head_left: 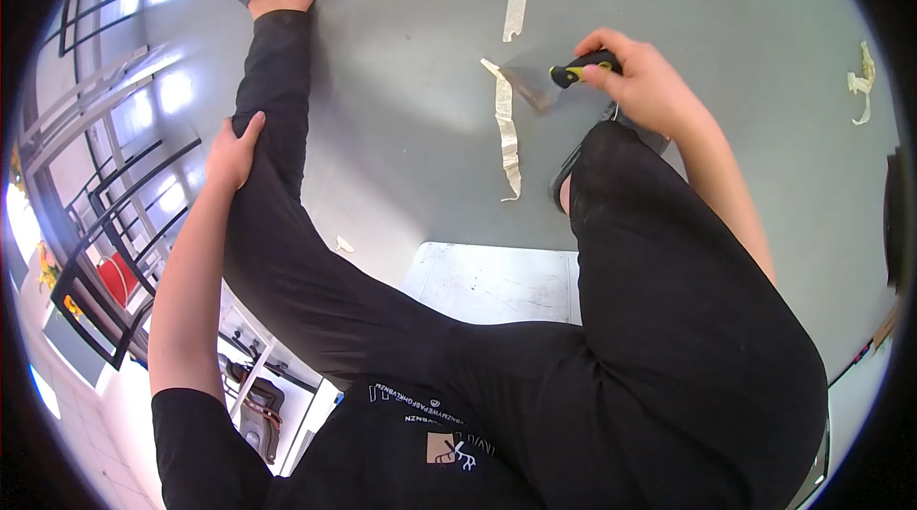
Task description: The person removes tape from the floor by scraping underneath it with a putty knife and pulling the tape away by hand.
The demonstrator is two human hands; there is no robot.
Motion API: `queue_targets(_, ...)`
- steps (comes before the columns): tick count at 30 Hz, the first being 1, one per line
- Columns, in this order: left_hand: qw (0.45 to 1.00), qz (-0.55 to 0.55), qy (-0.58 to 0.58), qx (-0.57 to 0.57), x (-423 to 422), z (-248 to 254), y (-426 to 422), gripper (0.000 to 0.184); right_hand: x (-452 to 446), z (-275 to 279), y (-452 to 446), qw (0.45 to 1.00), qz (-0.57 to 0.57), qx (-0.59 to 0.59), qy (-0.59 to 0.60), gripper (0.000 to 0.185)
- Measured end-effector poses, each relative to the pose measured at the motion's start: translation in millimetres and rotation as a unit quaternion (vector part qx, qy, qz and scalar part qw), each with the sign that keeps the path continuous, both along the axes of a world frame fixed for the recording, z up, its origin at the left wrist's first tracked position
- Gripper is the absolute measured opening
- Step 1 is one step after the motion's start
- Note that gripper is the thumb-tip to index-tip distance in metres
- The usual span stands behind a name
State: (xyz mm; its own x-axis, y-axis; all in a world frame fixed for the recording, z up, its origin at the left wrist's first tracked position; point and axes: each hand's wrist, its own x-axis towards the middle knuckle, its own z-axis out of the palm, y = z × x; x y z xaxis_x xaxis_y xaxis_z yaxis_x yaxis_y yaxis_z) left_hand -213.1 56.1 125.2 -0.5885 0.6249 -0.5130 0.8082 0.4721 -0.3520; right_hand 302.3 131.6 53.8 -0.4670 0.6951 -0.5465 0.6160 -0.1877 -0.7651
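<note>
R hand (pixel 635 80) gripped scraper (pixel 567 76) by handle, blurred blade (pixel 532 96) just beside tape strip (pixel 505 123), upper end, on gray floor (pixel 411 128); L hand (pixel 230 155) was on L leg (pixel 277 80), couldn't tell if gripping.

The scraper handle (pixel 584 67) is black with yellow-green accents, the near and far tape strips (pixel 506 128) are cream against the grey floor (pixel 411 90), the trousers (pixel 688 319) plain black, and the black shirt (pixel 382 462) white-lettered.
</note>
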Motion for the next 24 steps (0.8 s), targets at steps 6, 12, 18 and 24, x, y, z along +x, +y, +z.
queue_targets(6, 1.000, 0.011, 0.000, -0.012, 3, 2, 2, 0.091, -14, 0, 1, 0.997, -0.036, -0.067, -0.001, 0.023)
queue_targets(12, 1.000, 0.009, 0.006, -0.005, 3, 0, 0, 0.091, 6, 7, 15, 0.997, -0.049, -0.058, -0.005, 0.024)
queue_targets(18, 1.000, -0.001, 0.009, -0.005, 0, -1, 1, 0.092, -6, -4, -9, 0.999, -0.026, -0.033, -0.010, 0.024)
queue_targets(24, 1.000, 0.006, -0.003, -0.009, 1, 1, 0, 0.091, 8, -9, 5, 0.999, -0.047, -0.013, 0.021, 0.023)
